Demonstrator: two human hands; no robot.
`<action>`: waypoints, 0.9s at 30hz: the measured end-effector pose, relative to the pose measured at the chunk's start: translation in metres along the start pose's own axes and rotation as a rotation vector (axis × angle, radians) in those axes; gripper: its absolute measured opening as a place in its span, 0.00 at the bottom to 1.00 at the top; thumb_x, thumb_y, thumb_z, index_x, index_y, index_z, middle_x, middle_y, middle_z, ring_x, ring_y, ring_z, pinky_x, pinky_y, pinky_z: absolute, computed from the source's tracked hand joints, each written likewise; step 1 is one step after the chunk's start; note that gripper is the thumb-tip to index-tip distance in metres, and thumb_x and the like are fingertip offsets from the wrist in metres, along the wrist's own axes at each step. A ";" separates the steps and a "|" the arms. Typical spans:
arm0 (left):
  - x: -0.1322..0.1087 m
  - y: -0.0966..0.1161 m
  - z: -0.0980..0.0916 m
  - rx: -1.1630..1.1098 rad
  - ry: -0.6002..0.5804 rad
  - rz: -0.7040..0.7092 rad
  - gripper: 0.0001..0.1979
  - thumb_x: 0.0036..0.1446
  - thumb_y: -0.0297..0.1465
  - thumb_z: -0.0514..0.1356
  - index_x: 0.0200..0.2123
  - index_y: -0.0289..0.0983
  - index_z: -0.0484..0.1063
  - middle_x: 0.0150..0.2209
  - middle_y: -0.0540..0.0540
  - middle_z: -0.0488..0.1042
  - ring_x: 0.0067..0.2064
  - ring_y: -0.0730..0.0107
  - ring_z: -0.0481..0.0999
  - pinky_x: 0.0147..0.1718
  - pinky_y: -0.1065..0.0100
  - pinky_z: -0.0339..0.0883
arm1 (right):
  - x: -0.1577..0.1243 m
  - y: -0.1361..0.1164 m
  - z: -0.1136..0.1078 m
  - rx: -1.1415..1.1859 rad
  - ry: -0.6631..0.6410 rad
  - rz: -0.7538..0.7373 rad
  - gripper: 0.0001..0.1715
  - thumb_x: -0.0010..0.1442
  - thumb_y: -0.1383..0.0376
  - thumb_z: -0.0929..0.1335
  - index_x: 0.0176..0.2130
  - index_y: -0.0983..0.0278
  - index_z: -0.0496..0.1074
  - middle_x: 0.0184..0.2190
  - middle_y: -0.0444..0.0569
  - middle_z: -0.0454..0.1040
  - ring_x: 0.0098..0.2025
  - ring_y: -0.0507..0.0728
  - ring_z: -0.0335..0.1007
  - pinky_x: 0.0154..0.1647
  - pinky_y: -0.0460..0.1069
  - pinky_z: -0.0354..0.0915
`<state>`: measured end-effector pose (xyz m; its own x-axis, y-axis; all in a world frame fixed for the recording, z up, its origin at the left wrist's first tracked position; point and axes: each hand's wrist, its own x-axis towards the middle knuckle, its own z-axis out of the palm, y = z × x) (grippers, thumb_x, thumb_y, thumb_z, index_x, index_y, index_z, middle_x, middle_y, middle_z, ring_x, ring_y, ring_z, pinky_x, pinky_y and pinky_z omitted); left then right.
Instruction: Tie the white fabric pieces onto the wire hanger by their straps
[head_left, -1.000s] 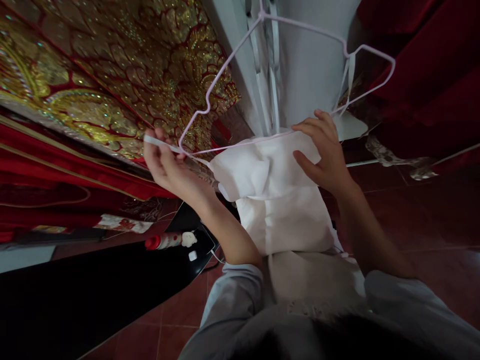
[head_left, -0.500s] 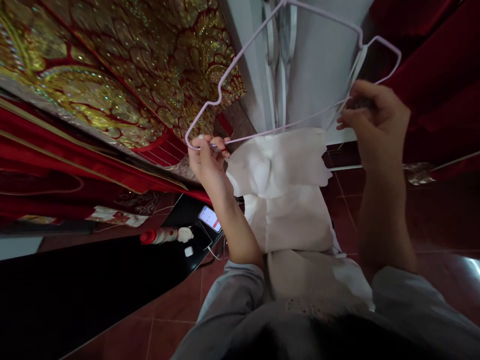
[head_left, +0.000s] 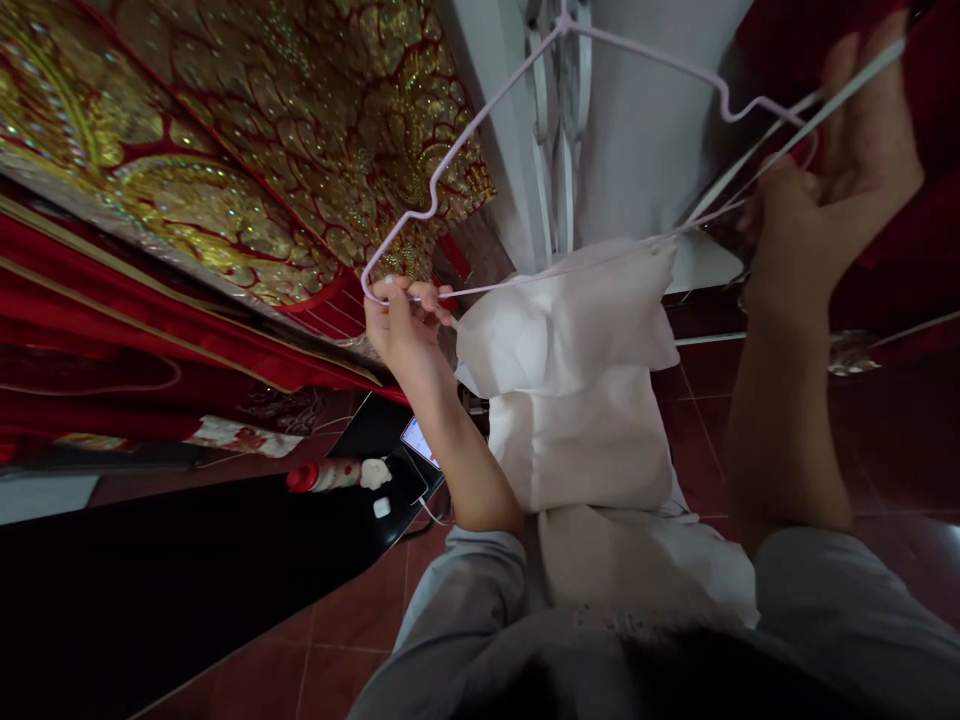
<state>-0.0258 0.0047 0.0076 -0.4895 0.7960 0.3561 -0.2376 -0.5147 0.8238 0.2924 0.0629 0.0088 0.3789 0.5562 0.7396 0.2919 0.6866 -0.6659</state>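
Note:
A thin lilac clothes hanger [head_left: 469, 135] is held up in front of me. My left hand [head_left: 409, 318] grips its lower left corner, fingers wrapped round the bar. Below the bar hangs a tiered white garment [head_left: 577, 330], its upper edge near the hanger's bottom bar. From the garment's right side a narrow white strap [head_left: 855, 85] is stretched up past the hanger's right end. My right hand [head_left: 847, 180] has that strap hooked on its raised fingers and pulled taut, with the thumb bent close to the hanger's corner. The thumb's exact contact is hard to make out.
Gold-sequinned red garments [head_left: 300, 130] hang at the left. A black table [head_left: 225, 560] carries a red-capped bottle [head_left: 322, 475], a phone [head_left: 420, 442] and a small white case [head_left: 382, 507]. Dark red cloth [head_left: 795, 40] hangs at the right, above a tiled floor [head_left: 345, 600].
My right hand has moved up and to the right, drawing the strap out past the hanger's right end. The hanger tilts slightly, and my left hand keeps its hold on the corner.

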 end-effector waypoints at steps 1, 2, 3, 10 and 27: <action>-0.001 0.001 0.000 -0.016 -0.003 -0.006 0.13 0.63 0.40 0.67 0.36 0.42 0.66 0.25 0.51 0.66 0.32 0.67 0.76 0.25 0.69 0.61 | -0.004 0.003 -0.006 -0.033 0.062 -0.016 0.39 0.55 0.78 0.68 0.63 0.58 0.71 0.71 0.51 0.67 0.73 0.64 0.64 0.26 0.46 0.69; -0.001 0.001 0.001 -0.029 -0.001 -0.011 0.12 0.64 0.39 0.67 0.36 0.42 0.67 0.25 0.51 0.67 0.32 0.67 0.76 0.25 0.70 0.61 | -0.010 0.004 -0.010 -0.047 0.110 -0.018 0.37 0.56 0.78 0.70 0.63 0.61 0.72 0.70 0.54 0.68 0.72 0.65 0.66 0.30 0.48 0.72; -0.002 0.002 0.001 -0.038 0.004 -0.016 0.11 0.64 0.38 0.66 0.35 0.41 0.67 0.25 0.51 0.67 0.31 0.67 0.76 0.24 0.70 0.61 | -0.016 0.004 -0.013 -0.043 0.157 -0.018 0.34 0.57 0.76 0.72 0.61 0.62 0.74 0.68 0.56 0.70 0.70 0.66 0.69 0.35 0.49 0.75; -0.012 -0.004 0.006 -0.086 0.013 -0.064 0.07 0.65 0.33 0.63 0.36 0.39 0.69 0.27 0.49 0.73 0.35 0.67 0.81 0.24 0.73 0.63 | -0.052 -0.015 -0.001 -0.071 -0.073 -0.193 0.24 0.61 0.51 0.76 0.56 0.52 0.81 0.50 0.50 0.81 0.49 0.59 0.80 0.36 0.49 0.76; 0.032 0.012 -0.012 0.415 -0.286 0.485 0.20 0.58 0.43 0.74 0.49 0.38 0.82 0.47 0.45 0.80 0.49 0.61 0.79 0.53 0.60 0.74 | -0.060 -0.031 0.002 -0.208 -0.477 0.088 0.29 0.60 0.37 0.70 0.51 0.50 0.78 0.53 0.54 0.76 0.45 0.65 0.74 0.40 0.63 0.73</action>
<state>-0.0545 0.0203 0.0231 -0.2056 0.5894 0.7812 0.3194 -0.7142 0.6229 0.2591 0.0088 -0.0148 -0.0181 0.7919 0.6104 0.4632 0.5477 -0.6968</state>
